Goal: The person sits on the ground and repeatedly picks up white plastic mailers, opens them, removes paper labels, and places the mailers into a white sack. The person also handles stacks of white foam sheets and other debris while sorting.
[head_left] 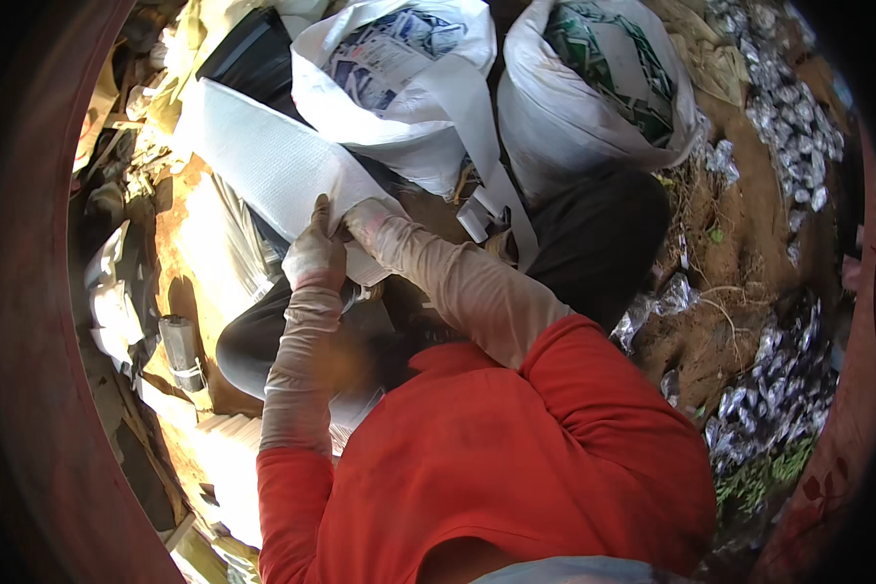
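Observation:
A long, flat white woven sheet, perhaps a folded sack point(263, 146), slants from the upper left down to my lap. My left hand point(316, 255), in a pale, soiled glove, is closed on its lower edge with the thumb on top. Close beside it, my right hand point(368, 219) is closed at the sheet's lower right end, its fingertips partly hidden. Pale sleeve covers run up both forearms to red sleeves.
Ahead stand two open white sacks, one with blue-and-white printed packets point(399, 54), one with green ones point(618, 68). A white strap point(487, 156) hangs between them. Shiny silver pieces point(779, 380) lie on the soil at right. A dark roll point(180, 352) is at left.

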{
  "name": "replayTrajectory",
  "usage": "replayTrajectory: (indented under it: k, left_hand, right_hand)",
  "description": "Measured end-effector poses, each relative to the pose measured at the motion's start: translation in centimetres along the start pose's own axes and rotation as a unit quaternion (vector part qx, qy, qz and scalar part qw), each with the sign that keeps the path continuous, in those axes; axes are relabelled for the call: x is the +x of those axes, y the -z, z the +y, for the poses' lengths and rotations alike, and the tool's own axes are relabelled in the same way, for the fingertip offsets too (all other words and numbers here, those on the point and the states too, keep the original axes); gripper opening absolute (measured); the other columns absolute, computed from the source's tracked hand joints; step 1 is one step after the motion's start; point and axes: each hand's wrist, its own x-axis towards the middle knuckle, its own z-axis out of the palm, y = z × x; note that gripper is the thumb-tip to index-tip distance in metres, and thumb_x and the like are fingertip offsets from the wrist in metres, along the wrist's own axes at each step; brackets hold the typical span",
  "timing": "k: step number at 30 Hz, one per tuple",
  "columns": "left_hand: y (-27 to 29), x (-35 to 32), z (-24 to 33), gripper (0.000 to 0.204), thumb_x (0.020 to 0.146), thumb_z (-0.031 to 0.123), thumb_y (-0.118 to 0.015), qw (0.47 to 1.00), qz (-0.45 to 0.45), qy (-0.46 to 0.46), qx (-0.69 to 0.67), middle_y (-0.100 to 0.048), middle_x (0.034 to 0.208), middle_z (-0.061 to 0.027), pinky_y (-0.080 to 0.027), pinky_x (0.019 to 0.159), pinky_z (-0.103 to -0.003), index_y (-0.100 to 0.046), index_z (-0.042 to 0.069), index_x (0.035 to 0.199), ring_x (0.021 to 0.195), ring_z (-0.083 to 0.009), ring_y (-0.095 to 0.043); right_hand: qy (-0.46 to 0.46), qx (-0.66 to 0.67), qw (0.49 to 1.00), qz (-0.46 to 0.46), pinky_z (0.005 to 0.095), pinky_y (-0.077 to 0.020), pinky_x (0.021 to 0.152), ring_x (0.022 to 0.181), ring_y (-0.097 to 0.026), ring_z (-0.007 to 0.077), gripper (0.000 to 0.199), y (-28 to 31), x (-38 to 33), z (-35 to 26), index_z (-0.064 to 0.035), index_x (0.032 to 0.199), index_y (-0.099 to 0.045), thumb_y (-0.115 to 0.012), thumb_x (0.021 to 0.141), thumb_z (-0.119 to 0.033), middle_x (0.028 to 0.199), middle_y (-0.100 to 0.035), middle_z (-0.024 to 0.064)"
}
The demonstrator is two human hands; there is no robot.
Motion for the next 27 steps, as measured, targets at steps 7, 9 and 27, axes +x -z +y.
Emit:
replayTrajectory:
  k: [7, 9, 27]
  left_hand:
    - [-2.5, 4.1, -1.9, 0.043, 0.092, 0.014, -0.047, 0.912, 0.071, -0.187, -0.357, -0.066, 0.099, -0.0161, -0.052, 0.071, -0.036, -0.047, 0.010, 0.135, 0.084, -0.0258, -0.063]
    - [-3.4, 6.7, -2.4, 0.041, 0.090, 0.020, -0.043, 0.865, -0.025, -0.073, -0.495, -0.065, 0.090, -0.0170, -0.050, 0.063, -0.036, -0.054, 0.009, 0.128, 0.071, -0.0257, -0.062]
    - [-2.3, 8.9, 2.9, 0.034, 0.089, 0.022, -0.044, 0.993, 0.067, -0.063, -0.069, -0.066, 0.091, -0.0225, -0.046, 0.074, -0.043, -0.064, -0.004, 0.099, 0.081, -0.0357, -0.062]
  right_hand:
    - [-0.149, 0.229, 0.957, 0.095, 0.0426, -0.0472, 0.089, 0.096, -0.063, 0.0323, 0.042, 6.7, -9.5, -1.7, -0.0084, 0.106, -0.065, -0.062, 0.072, -0.033, 0.103, -0.067, 0.0119]
    - [-0.159, 0.314, 0.904, 0.242, 0.0437, -0.0480, 0.085, 0.090, -0.064, 0.0315, 0.037, 6.3, -14.2, -2.5, -0.0069, 0.096, -0.068, -0.058, 0.076, -0.036, 0.091, -0.068, 0.0140]
    - [-0.759, 0.327, 0.547, -0.131, 0.0471, -0.0411, 0.098, 0.116, -0.054, 0.0349, 0.035, -35.3, -62.8, -2.5, -0.0084, 0.118, -0.062, -0.042, 0.092, -0.019, 0.118, -0.061, 0.0189]
